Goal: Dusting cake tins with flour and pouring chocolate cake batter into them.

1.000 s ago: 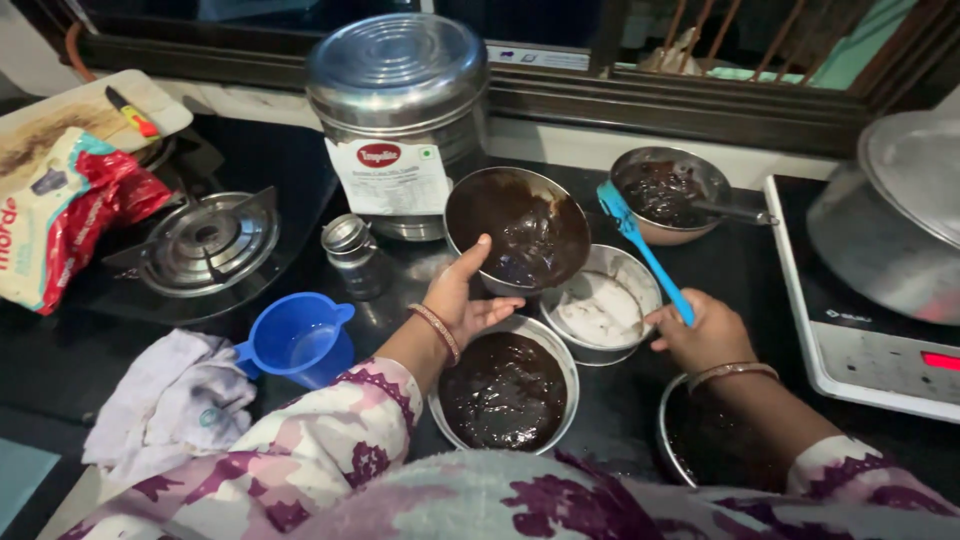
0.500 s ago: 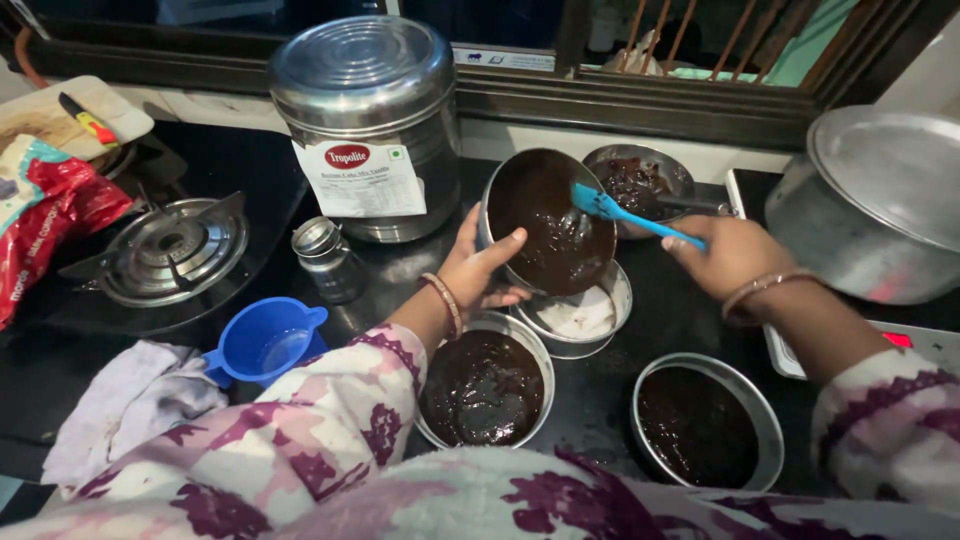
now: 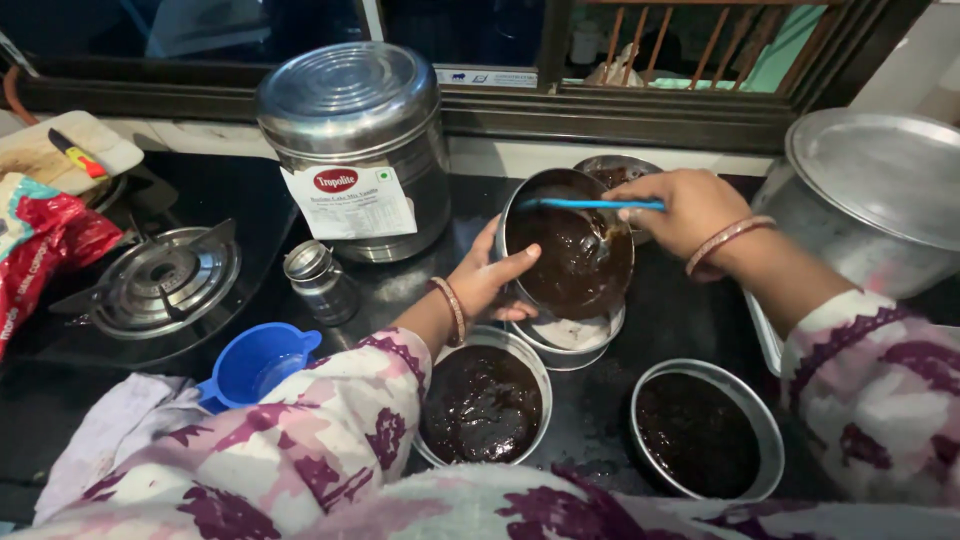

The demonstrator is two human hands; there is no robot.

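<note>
A steel mixing bowl [image 3: 568, 250] smeared with dark chocolate batter is held tilted above the black table [image 3: 660, 320], its open side turned toward the camera. It hangs just over a smaller steel bowl [image 3: 570, 340] with pale residue inside, which sits on the table beneath it. The left hand [image 3: 490, 280] grips the tilted bowl at its near left rim, thumb lying across the inside edge and the fingers [image 3: 478, 258] curled round the outside. The right hand [image 3: 680, 210] reaches in from the right, its fingers pinched on the handle of a blue spatula [image 3: 590, 205] that lies across the bowl's upper rim, with its blade hidden down in the batter.

Nearer the camera stand two round steel cake tins filled with the same dark batter: the left tin [image 3: 485, 400] directly below the left wrist, the right tin [image 3: 700, 430] well apart to the right. Behind the tilted bowl, another small steel bowl [image 3: 615, 168] peeks out. To the left stands a tall lidded steel canister [image 3: 355, 140] with a paper label, a small steel shaker [image 3: 318, 280] beside it, then a blue plastic cup [image 3: 255, 362], a white cloth [image 3: 100, 440] and a gas burner [image 3: 160, 278]. At far right sits a big steel pot under a lid [image 3: 880, 180].
</note>
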